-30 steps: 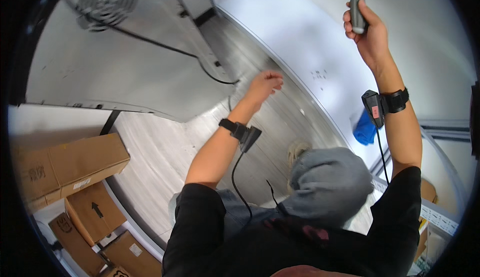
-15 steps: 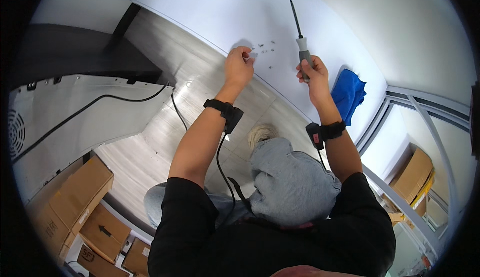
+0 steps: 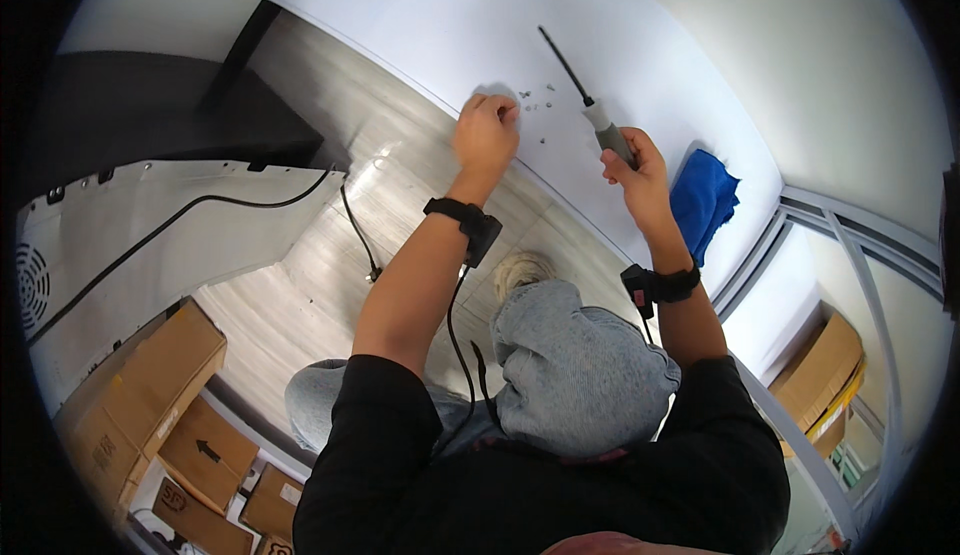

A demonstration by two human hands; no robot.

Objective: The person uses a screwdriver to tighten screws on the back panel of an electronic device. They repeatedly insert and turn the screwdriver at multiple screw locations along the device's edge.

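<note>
My right hand grips a screwdriver by its grey handle, over the white tabletop. Its dark shaft slants up and to the left, and the tip touches nothing. Near the table's front edge my left hand is closed, back of the hand up, fingertips drawn together. Whatever those fingers may hold is hidden. Just to their right lie several small screws, loosely scattered on the white surface.
A crumpled blue cloth lies right of my right hand. To the left stand a white metal panel with a black cable and a dark cabinet. Cardboard boxes fill the lower left; a metal frame stands at the right.
The screwdriver has tipped to the left, its tip now lower and nearer the screws. The fingers of my left hand have curled in more, and the hand has shifted slightly right.
</note>
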